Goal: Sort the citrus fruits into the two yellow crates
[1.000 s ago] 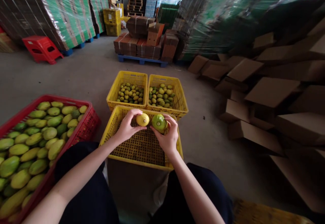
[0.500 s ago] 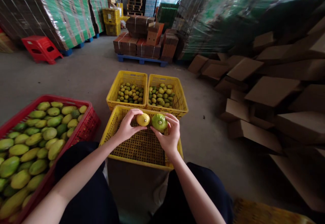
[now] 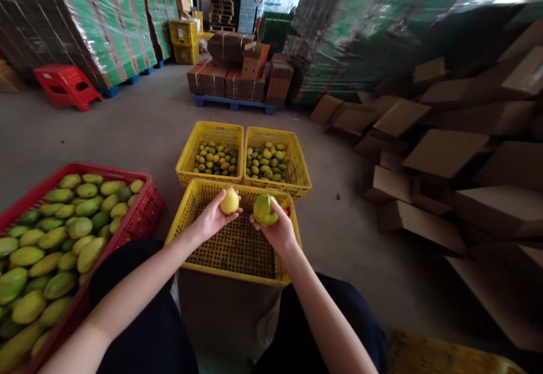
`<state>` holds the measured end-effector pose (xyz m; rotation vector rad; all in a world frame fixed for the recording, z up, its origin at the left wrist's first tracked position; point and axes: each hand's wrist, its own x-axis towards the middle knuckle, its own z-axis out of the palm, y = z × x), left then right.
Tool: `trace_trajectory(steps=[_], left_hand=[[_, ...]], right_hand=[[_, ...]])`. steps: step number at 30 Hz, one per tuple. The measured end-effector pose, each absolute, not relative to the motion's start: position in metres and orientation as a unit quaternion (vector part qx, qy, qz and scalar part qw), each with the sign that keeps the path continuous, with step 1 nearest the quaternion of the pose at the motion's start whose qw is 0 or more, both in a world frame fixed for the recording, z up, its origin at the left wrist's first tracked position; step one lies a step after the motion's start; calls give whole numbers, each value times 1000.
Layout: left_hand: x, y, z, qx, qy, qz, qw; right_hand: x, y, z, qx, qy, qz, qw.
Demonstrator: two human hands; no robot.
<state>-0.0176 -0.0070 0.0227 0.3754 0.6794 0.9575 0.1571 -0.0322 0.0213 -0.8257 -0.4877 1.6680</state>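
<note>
My left hand (image 3: 212, 215) is closed round a small, smooth yellow lemon (image 3: 229, 201), its tip pointing up. A larger, lumpy green lemon (image 3: 265, 210) sits in my right hand (image 3: 282, 228), thumb across its side. Both fruits are held a short way apart above a yellow plastic crate (image 3: 231, 276), whose slotted floor shows below. Beyond it stand a left yellow crate (image 3: 183, 162) and a right yellow crate (image 3: 306, 173), each partly filled with yellow and green lemons. A red crate (image 3: 148, 207) heaped with larger yellow-green lemons is at my left.
Cardboard boxes (image 3: 445, 150) lie piled on the right. A blue pallet (image 3: 234, 103) with bundled cardboard stands ahead, and a red stool (image 3: 68, 85) at the far left. Wrapped stacks (image 3: 114, 23) rise behind. A yellow crate edge (image 3: 449, 354) shows at bottom right.
Both hands have turned the fruits, so the stem ends no longer face me. The hands have moved slightly apart, the left one a little left and down. The view has shifted slightly.
</note>
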Motion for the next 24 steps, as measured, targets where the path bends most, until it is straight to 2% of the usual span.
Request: trace_trajectory(steps=[7, 11, 17, 24], left_hand=[[-20, -11, 16, 191, 275, 426, 840], [-17, -10, 16, 171, 271, 468, 824], [-15, -7, 13, 126, 317, 432, 835], [-16, -9, 12, 232, 299, 463, 802]], right_hand=[[157, -29, 10, -352, -121, 737, 564], [159, -26, 8, -358, -93, 735, 569], [163, -22, 1, -366, -100, 775, 506], [158, -26, -2, -319, -213, 756, 531]])
